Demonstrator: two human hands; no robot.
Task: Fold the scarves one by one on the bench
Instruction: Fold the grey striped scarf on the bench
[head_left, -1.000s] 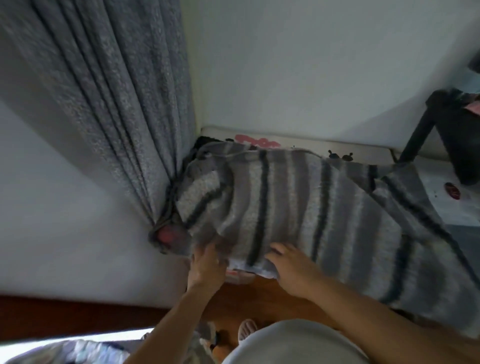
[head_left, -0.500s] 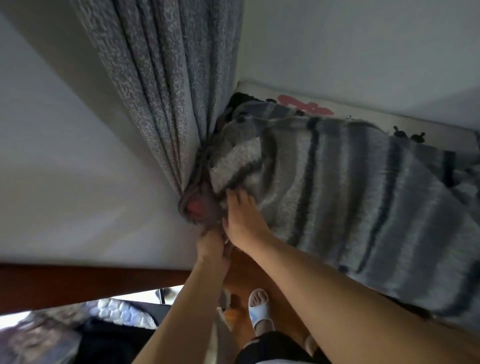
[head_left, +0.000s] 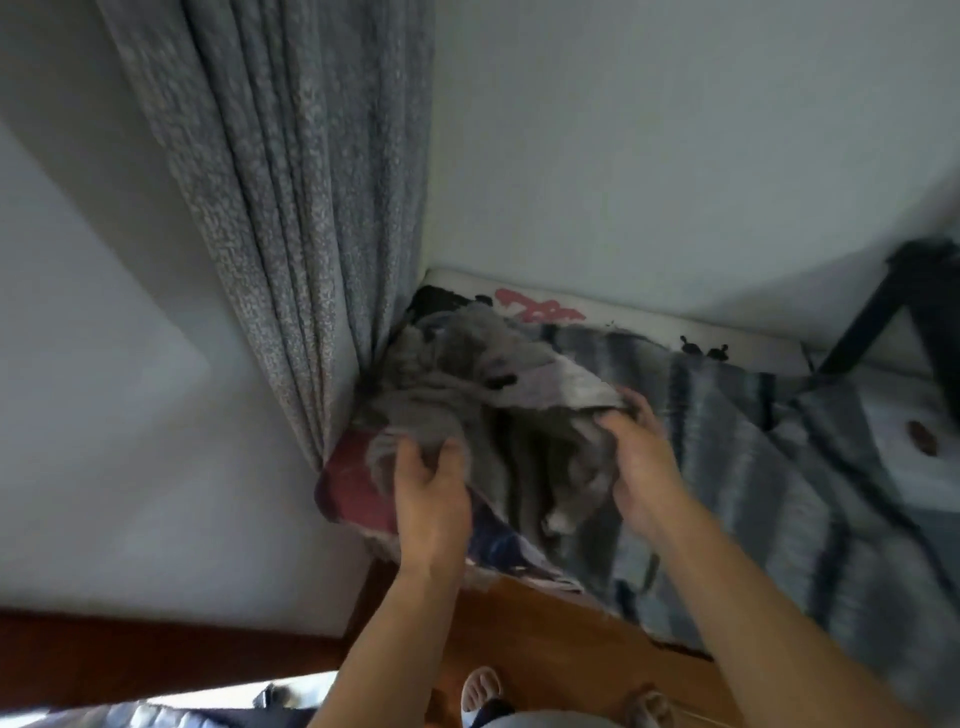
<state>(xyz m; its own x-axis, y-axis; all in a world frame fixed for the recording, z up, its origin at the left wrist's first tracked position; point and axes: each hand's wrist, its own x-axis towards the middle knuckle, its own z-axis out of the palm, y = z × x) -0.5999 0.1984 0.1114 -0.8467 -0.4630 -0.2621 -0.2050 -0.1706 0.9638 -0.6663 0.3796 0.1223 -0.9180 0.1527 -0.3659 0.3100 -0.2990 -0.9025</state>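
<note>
A: What is seen spread over the surface (head_left: 727, 332)?

B: A large grey knitted scarf with dark stripes (head_left: 779, 493) is laid across it, running out past the right hand (head_left: 644, 467). Its near end is bunched between both hands. A dark red cloth (head_left: 353, 488) is seen beneath the left hand (head_left: 431, 493), beside a grey speckled curtain (head_left: 291, 208).

A: How are the hands held?

B: The bunched grey folds are gripped by the left hand; a lifted edge is pinched by the right.

A: How far along is it judged?

B: Early. No finished fold is seen; the scarf is largely unfolded.
</note>
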